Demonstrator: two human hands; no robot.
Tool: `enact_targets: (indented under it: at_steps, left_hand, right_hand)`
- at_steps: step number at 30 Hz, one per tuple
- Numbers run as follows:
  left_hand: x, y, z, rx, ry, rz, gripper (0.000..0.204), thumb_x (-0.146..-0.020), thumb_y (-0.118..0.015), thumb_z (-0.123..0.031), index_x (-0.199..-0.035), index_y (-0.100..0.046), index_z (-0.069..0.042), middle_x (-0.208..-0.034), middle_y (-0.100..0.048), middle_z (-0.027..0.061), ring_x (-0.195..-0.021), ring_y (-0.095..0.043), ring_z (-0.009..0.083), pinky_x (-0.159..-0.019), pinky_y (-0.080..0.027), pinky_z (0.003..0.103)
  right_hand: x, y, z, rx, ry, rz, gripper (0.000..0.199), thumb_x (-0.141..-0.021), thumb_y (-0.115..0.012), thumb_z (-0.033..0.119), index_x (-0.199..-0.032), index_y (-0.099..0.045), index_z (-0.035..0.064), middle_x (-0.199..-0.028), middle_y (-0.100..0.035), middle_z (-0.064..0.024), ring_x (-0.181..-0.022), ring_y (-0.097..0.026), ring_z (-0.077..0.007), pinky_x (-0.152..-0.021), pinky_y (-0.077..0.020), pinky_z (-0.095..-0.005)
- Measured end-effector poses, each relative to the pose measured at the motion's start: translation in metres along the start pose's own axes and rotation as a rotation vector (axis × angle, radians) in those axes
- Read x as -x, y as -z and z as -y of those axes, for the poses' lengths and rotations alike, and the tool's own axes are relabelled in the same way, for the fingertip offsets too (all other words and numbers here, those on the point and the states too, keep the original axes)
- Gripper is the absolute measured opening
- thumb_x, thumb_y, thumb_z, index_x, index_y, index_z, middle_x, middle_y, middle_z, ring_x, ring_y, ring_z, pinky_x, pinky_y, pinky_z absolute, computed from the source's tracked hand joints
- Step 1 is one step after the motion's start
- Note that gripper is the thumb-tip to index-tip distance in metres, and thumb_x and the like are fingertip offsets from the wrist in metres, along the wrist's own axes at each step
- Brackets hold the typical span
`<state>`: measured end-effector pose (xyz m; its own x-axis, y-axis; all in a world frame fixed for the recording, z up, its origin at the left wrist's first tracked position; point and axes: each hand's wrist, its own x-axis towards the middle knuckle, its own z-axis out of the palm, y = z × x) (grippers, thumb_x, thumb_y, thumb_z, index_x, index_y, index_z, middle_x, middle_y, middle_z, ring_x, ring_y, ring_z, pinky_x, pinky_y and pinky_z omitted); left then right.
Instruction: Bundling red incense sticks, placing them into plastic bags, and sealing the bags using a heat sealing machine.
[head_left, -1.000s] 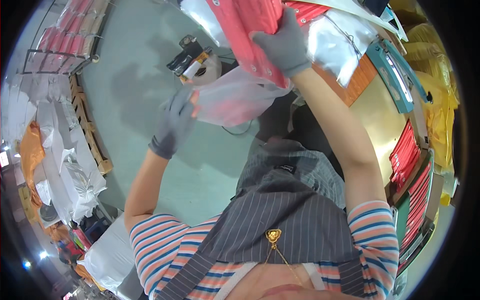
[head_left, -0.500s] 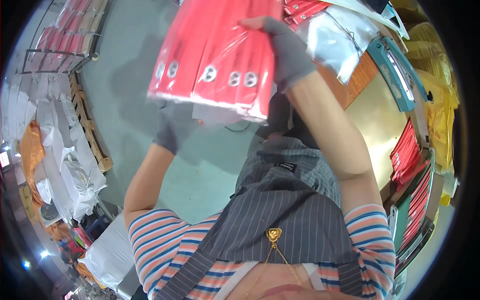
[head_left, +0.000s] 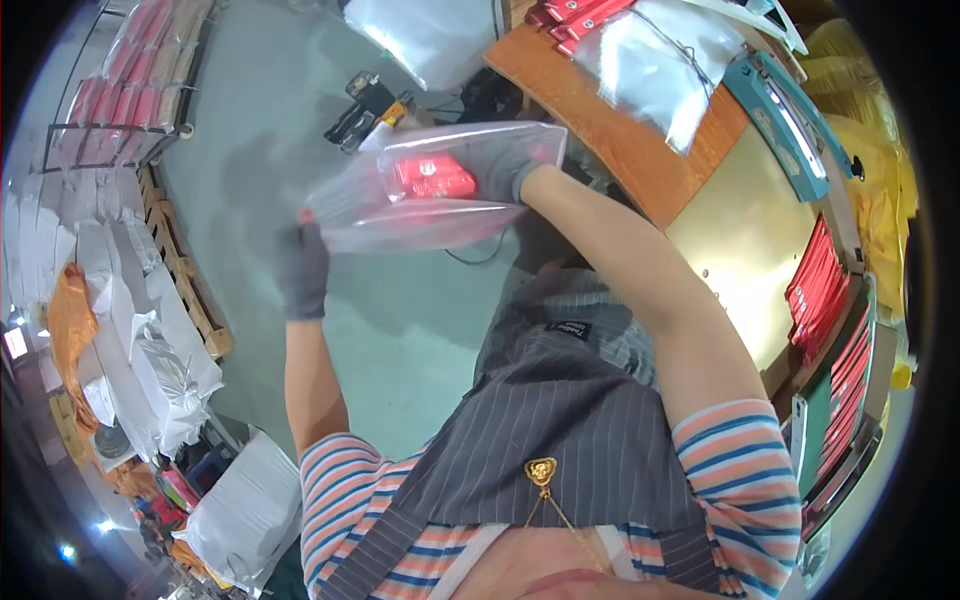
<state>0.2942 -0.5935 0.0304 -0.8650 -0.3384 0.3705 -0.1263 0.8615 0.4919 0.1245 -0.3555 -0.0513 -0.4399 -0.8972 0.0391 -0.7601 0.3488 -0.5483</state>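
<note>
A clear plastic bag (head_left: 375, 215) is held up over the floor, stretched between my two grey-gloved hands. Inside it a red packet (head_left: 435, 178) shows, its far part blurred. My left hand (head_left: 302, 265) is closed on the bag's left corner, smeared by motion. My right hand (head_left: 495, 172) is at the bag's right part, close beside the red packet. Film and blur hide its fingers, so I cannot tell how they lie or whether they grip the packet or the film.
A wooden table (head_left: 620, 125) on the right bears clear plastic sheets (head_left: 655, 65), red packets (head_left: 580, 18) and a teal bar-shaped machine (head_left: 785, 130). More red packets (head_left: 822, 285) stand at the right. A pallet (head_left: 185, 270) with white wrapped goods lies left. Black-and-yellow items (head_left: 372, 110) are on the floor ahead.
The bag of red packets has come down and tipped, so its clear film now faces me. My left hand has moved left; my right hand has moved down and left.
</note>
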Motion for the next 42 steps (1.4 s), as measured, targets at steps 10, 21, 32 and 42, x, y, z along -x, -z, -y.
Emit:
enact_targets:
  at_steps: [10,21,32,42]
  left_hand:
    - [0.032,0.050,-0.039,0.227,0.498,0.215,0.045,-0.094,-0.050,-0.032,-0.067,-0.059,0.003,-0.050,-0.050,0.0040,-0.046,-0.048,0.0089,-0.044,-0.037,0.025]
    - [-0.002,0.040,-0.038,-0.286,-0.014,0.124,0.038,-0.087,-0.060,-0.027,-0.107,-0.059,0.005,-0.091,-0.065,0.0166,-0.085,-0.062,0.0269,-0.078,-0.047,0.032]
    - [-0.064,-0.050,-0.219,0.372,-0.304,0.285,0.043,-0.091,-0.058,-0.021,-0.125,-0.049,0.004,-0.120,-0.055,0.0175,-0.107,-0.054,0.0241,-0.093,-0.042,0.033]
    - [0.028,-0.283,-0.461,0.499,-0.954,0.770,0.042,-0.086,-0.064,-0.028,-0.115,-0.055,0.001,-0.112,-0.059,0.0189,-0.105,-0.056,0.0325,-0.089,-0.044,0.036]
  right_hand:
    - [0.036,0.061,-0.025,0.484,-0.171,0.288,0.058,-0.076,-0.061,0.036,-0.128,-0.052,0.0099,-0.125,-0.056,-0.0117,-0.115,-0.053,-0.0243,-0.099,-0.0388,-0.0341]
    - [0.075,0.115,0.086,0.374,0.174,0.099,0.085,-0.059,-0.072,0.048,-0.132,-0.047,0.0117,-0.133,-0.045,-0.0185,-0.127,-0.038,-0.0326,-0.106,-0.0247,-0.0472]
    - [0.362,0.163,-0.059,0.070,-1.076,-0.571,0.085,-0.076,-0.060,0.061,-0.135,-0.038,0.0033,-0.134,-0.041,-0.0250,-0.123,-0.043,-0.0388,-0.103,-0.0338,-0.0404]
    - [0.607,0.189,-0.098,0.231,-1.913,-0.909,0.116,-0.062,-0.069,0.067,-0.144,-0.019,0.0006,-0.138,-0.035,-0.0300,-0.126,-0.040,-0.0386,-0.103,-0.0365,-0.0394]
